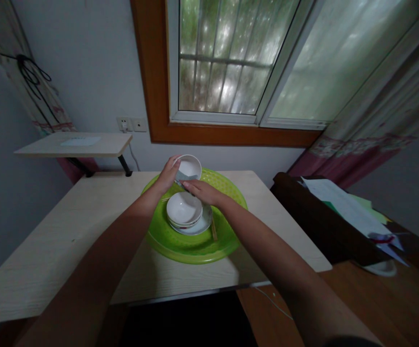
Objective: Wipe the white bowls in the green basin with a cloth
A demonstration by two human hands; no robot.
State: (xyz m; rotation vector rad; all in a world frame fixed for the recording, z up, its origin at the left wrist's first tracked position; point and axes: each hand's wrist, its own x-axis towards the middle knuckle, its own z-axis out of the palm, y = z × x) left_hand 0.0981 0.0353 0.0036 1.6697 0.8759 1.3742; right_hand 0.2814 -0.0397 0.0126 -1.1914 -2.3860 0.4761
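Observation:
A white bowl (189, 165) is tilted up over the far part of a large green basin (195, 255), its inside facing me. My left hand (168, 174) grips its left side, thumb over the rim. At the bowl's lower edge, my right hand (202, 190) presses a grey cloth (185, 177) against the inside; the fingers partly cover the cloth. Below both hands, stacked white bowls (184, 208) rest on a white plate (204, 224) in the basin. Chopsticks (214, 229) lie to the right of the plate, and a thin light stick end shows at its left.
The basin stands on a pale wooden table (123, 193). A small raised shelf (83, 144) with a paper on it is at the back left. Beyond the table's right edge, papers (343, 202) lie on a dark brown piece of furniture (303, 217). A window (227, 62) is ahead.

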